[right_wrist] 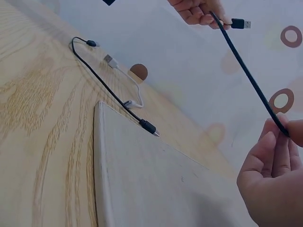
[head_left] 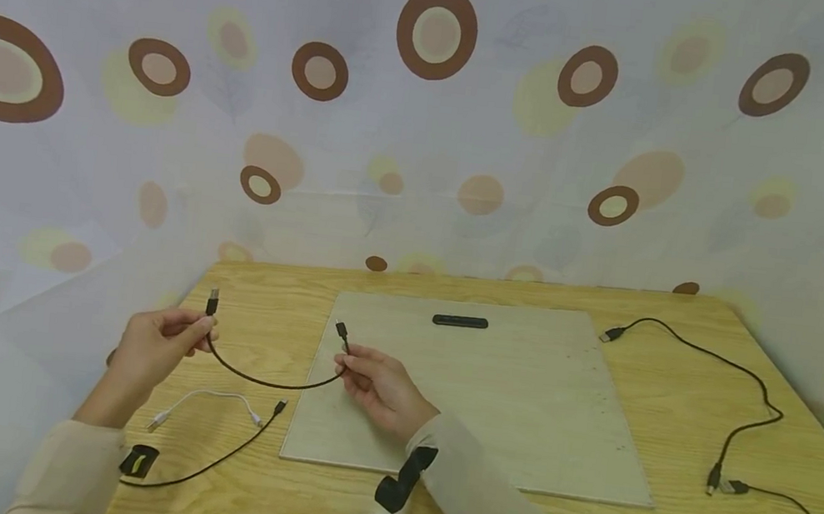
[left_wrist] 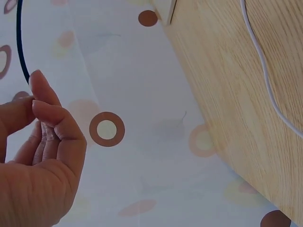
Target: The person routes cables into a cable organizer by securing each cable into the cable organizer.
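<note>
A short black USB cable [head_left: 270, 384] hangs in a shallow curve between my two hands, above the table's left side. My left hand [head_left: 155, 347] pinches it just below the larger USB plug [head_left: 213, 302], which points up. Near the smaller plug [head_left: 341, 330], my right hand [head_left: 385, 388] pinches the other end between thumb and fingers, over the board's left edge. In the right wrist view the black cable [right_wrist: 248, 78] runs from the right hand up to the left hand [right_wrist: 201, 10]. The left wrist view shows only part of the cable [left_wrist: 20, 40].
On the table below lie a white USB cable [head_left: 220, 393] and another black cable [head_left: 225, 457]. A pale board [head_left: 487, 407] carries a small black bar [head_left: 460, 322] near its far edge. Two more black cables [head_left: 764, 382] lie at the right. A patterned sheet [head_left: 421, 166] stands behind.
</note>
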The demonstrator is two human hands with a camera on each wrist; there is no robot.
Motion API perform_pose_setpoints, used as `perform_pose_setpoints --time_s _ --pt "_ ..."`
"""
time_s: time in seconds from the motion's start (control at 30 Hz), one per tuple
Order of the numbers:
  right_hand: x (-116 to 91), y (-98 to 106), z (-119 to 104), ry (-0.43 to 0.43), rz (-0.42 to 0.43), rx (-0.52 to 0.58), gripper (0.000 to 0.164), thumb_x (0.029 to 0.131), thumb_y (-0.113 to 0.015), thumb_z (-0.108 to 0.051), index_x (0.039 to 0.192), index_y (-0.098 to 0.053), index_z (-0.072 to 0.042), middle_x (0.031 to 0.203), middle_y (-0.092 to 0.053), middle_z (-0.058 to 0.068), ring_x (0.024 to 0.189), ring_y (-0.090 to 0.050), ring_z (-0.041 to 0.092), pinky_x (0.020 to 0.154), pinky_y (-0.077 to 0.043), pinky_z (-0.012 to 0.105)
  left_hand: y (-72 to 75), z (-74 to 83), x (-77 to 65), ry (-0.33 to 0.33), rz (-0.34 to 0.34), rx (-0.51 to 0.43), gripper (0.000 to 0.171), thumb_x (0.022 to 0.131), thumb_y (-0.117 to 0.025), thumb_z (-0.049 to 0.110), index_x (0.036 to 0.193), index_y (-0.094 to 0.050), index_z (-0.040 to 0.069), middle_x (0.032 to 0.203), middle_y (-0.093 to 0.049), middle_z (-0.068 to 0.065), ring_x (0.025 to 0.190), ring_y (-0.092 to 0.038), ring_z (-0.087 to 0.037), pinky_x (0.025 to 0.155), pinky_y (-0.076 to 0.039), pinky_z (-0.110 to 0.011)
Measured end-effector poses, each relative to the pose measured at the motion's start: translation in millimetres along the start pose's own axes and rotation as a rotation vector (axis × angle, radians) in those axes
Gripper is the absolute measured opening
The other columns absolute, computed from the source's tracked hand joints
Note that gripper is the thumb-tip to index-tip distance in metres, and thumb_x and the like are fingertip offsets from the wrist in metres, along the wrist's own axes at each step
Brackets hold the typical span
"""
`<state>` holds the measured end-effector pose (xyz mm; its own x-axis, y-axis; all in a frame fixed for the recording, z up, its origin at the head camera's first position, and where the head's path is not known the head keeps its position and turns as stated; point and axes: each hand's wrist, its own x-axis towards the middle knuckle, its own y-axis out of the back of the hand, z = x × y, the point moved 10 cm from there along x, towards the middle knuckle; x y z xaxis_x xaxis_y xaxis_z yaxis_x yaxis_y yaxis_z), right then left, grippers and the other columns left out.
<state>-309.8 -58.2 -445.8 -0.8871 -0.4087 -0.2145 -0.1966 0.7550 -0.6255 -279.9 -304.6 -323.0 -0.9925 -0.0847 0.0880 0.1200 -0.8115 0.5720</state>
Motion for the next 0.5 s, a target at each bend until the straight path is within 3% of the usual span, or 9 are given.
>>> perform_pose_setpoints --time_s 0.13,0.37,0.5 --pt "-3.3 2.5 -0.9 -0.013 -0.016 -0.031 0.033 0.097 -0.050 0.001 0.129 -0.045 0.007 0.095 -0.064 0.003 0.083 -0.060 0.009 0.071 -0.047 0.017 -7.2 -2.1 -1.4 0.022 -0.057 -0.054 0.049 0.096 -0.058 0.037 0.121 -0.060 -0.006 0.085 -0.069 0.007 0.074 -0.062 -0.005 0.070 -0.051 -0.019" --pt "-12.1 4.7 -4.0 -0.029 -0.111 -0.239 0.030 0.099 -0.047 -0.005 0.124 -0.048 0.012 0.089 -0.062 0.001 0.080 -0.056 0.008 0.066 -0.044 0.016 -20.2 -0.8 -1.3 -0.009 -0.128 -0.129 0.036 0.096 -0.059 0.032 0.110 -0.062 -0.001 0.081 -0.065 0.012 0.073 -0.061 -0.007 0.070 -0.051 -0.022" --pt "-16.8 5.4 -7.2 -0.016 -0.141 -0.302 0.031 0.101 -0.048 -0.011 0.122 -0.051 0.012 0.088 -0.064 -0.001 0.081 -0.058 0.008 0.068 -0.045 0.015 -23.3 -2.2 1.2 -0.008 -0.148 -0.158 0.041 0.098 -0.057 0.030 0.119 -0.057 -0.005 0.082 -0.065 0.013 0.074 -0.061 -0.006 0.071 -0.051 -0.021"
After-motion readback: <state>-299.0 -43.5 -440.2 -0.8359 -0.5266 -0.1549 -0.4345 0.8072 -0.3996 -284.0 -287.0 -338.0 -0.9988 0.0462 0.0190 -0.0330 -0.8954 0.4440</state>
